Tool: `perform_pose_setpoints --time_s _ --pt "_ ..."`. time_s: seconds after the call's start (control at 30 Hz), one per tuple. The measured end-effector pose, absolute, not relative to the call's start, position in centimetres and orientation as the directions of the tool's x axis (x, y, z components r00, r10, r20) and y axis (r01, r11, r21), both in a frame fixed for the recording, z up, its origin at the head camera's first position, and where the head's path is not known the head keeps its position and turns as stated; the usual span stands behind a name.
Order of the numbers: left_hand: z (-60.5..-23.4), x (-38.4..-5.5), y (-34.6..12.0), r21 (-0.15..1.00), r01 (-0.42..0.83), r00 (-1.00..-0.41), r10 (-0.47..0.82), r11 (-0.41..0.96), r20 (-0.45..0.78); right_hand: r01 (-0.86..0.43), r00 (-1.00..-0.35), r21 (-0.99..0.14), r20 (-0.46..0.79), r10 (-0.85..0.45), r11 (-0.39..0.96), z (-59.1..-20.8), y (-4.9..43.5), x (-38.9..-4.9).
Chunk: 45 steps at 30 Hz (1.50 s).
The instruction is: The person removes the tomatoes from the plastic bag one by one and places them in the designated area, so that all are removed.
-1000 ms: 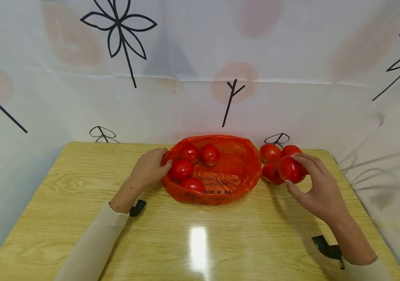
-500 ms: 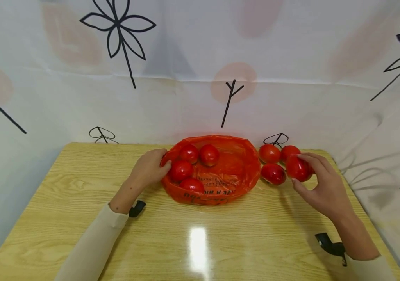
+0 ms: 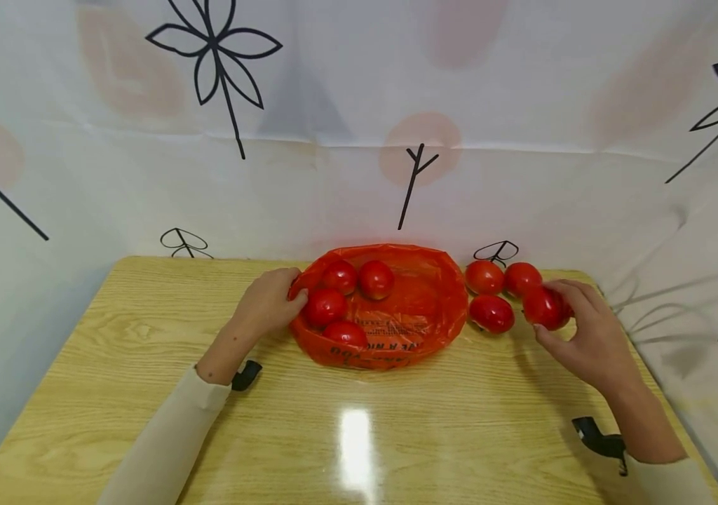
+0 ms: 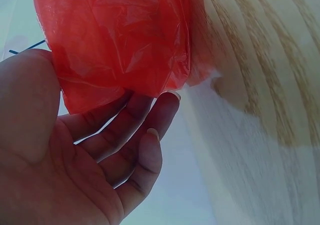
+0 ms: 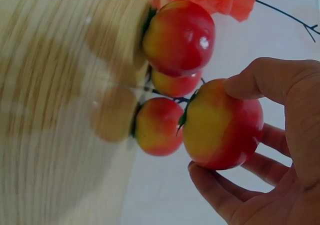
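lettering [image 3: 390, 346] on red bag [image 3: 425, 298], partly illegible

Left of the right hand's [image 3: 592, 344] fingers, three loose tomatoes [image 3: 491, 313] block the low route; the red bag [image 3: 428, 341] sits just past them. Air over their tops looks open from where I'm standing. Wrist side of the fingers: bare table [image 3: 447, 421] runs across, below the bag. Ahead of the fingertips, cloth backdrop [image 3: 334, 189] is a hard limit. In the bag, four tomatoes [image 3: 326, 307] crowd the left hand's [image 3: 264, 301] fingers; opposite side has room.
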State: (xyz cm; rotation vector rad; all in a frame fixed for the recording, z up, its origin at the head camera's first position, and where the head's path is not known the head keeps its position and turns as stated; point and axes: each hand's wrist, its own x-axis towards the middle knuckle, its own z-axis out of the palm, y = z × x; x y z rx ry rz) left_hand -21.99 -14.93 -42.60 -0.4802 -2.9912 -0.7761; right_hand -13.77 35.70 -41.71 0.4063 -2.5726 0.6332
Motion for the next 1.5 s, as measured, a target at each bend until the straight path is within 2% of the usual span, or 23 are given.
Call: perform_pose_setpoints --time_s 0.5,1.03,1.5 --pt "-42.6 -22.1 -15.0 0.473 0.301 -0.951 0.294 0.828 0.091 -0.349 -0.897 -0.383 0.399 -0.187 0.855 -43.0 36.7 -14.2" --pt "-42.4 -22.1 -15.0 0.484 0.293 -0.953 0.293 0.825 0.078 -0.314 -0.920 -0.352 0.343 -0.191 0.882 -43.6 37.1 -14.7" --pt "-42.2 -22.1 -14.9 0.481 0.303 -0.950 0.299 0.823 0.088 -0.311 -0.929 -0.393 0.317 -0.190 0.866 -44.2 37.0 -14.8"
